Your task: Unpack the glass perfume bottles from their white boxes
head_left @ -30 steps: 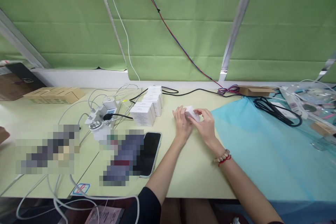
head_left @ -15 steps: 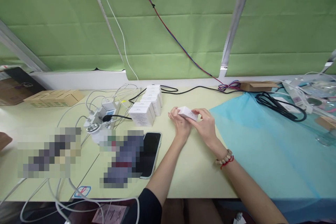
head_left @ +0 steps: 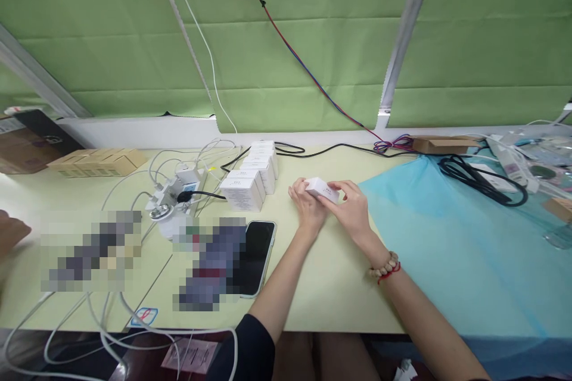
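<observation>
A small white box [head_left: 322, 189] with dark print is held tilted above the pale table between both my hands. My left hand [head_left: 308, 205] grips it from the left and below, its fingers curled round that end. With thumb and fingers, my right hand [head_left: 351, 205] pinches the right end; a beaded bracelet [head_left: 384, 268] is on that wrist. To the left of my hands stands a row of similar white boxes [head_left: 242, 193], running back toward the wall.
A phone [head_left: 259, 256] lies left of my forearm. Beyond it are a power strip [head_left: 172, 193] with several plugs and trailing white cables. Blue sheeting [head_left: 447, 238] covers the right side, with a coiled black cable [head_left: 482, 181]. Another person's hand [head_left: 11, 233] shows at the far left.
The box has tipped slightly between my hands, and both hands keep hold of it. The other person's hand reaches further in at the left. The camera view has shifted a little.
</observation>
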`<move>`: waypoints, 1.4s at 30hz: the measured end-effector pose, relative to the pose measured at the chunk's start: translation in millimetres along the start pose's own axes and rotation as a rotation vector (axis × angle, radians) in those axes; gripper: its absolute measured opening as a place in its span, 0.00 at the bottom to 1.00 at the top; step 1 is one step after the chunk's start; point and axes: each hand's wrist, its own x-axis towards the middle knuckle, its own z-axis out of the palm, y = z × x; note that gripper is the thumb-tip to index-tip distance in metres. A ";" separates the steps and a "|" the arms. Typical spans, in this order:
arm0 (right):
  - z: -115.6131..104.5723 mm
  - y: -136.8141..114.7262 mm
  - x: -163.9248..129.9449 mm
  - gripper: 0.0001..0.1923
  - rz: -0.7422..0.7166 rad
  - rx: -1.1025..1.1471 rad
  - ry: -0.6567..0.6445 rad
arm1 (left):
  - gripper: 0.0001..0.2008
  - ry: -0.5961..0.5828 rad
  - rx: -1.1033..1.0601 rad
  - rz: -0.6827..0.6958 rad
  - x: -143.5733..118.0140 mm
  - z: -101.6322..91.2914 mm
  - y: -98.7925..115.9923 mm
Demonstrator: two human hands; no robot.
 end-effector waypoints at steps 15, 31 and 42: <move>-14.3 6.6 11.2 0.14 0.182 0.179 -0.230 | 0.28 -0.136 -0.058 0.109 -2.1 -1.4 1.7; -6.1 25.4 12.7 0.23 0.252 0.186 -0.131 | 0.22 -0.263 0.019 0.062 4.6 -8.6 2.2; -6.0 20.5 7.6 0.11 -0.007 -0.077 0.004 | 0.25 -0.050 0.062 0.052 13.1 -11.2 -3.5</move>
